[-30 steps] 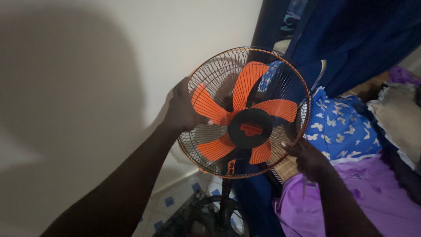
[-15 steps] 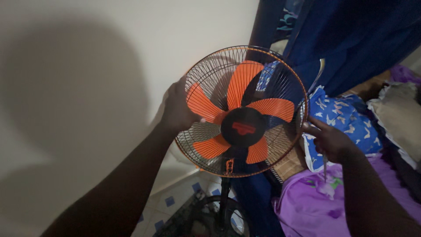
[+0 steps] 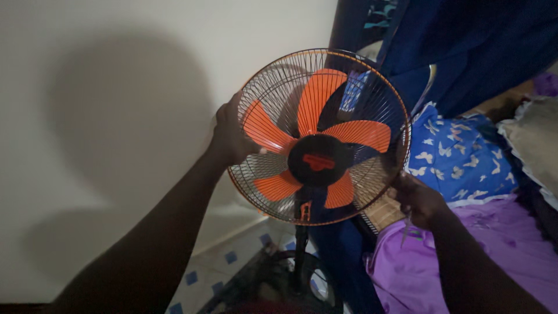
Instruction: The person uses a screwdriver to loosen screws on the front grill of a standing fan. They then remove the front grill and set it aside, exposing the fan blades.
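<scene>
Fan, round black wire-grille pedestal type with orange blades (image 3: pixel 318 136), was gripped at grille's left rim by left hand (image 3: pixel 229 136), at lower right rim by right hand (image 3: pixel 419 200); even two-sided support was judged advisable.

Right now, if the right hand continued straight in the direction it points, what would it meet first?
The right hand points up and left, at the lower right rim of the fan's wire guard, which it already seems to touch. So it would probably meet the wire guard first, then the orange blades behind it. Depth is unclear.
</scene>
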